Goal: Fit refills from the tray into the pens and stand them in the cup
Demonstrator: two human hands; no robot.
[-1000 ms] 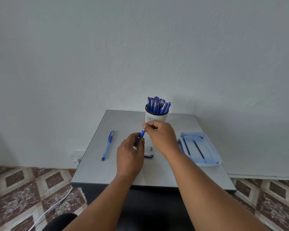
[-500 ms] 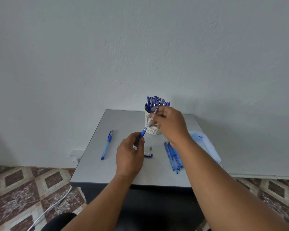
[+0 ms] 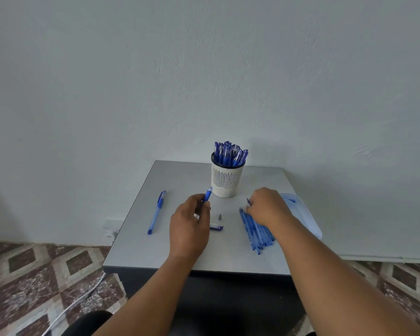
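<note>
My left hand [image 3: 189,224] grips a blue pen barrel [image 3: 207,194], which points up toward the cup. A white slotted cup [image 3: 224,180] at the table's back holds several blue pens [image 3: 229,155]. My right hand [image 3: 267,206] is down over the far end of a pile of blue refills [image 3: 255,231] lying on the table. Its fingers pinch a thin refill whose tip [image 3: 248,202] sticks out by the fingertips. The pale blue tray [image 3: 303,214] lies right of the pile, partly hidden by my right arm. A small grey tip cone [image 3: 220,217] and a pen cap [image 3: 216,227] lie between my hands.
A whole blue pen [image 3: 157,212] lies near the left edge of the grey table [image 3: 170,251]. The table stands against a white wall. A white cable [image 3: 78,299] runs over the patterned tile floor at the lower left.
My right hand drew a thin refill up out of the barrel, then carried it down right to the refill pile. My left hand stayed put with the barrel.
</note>
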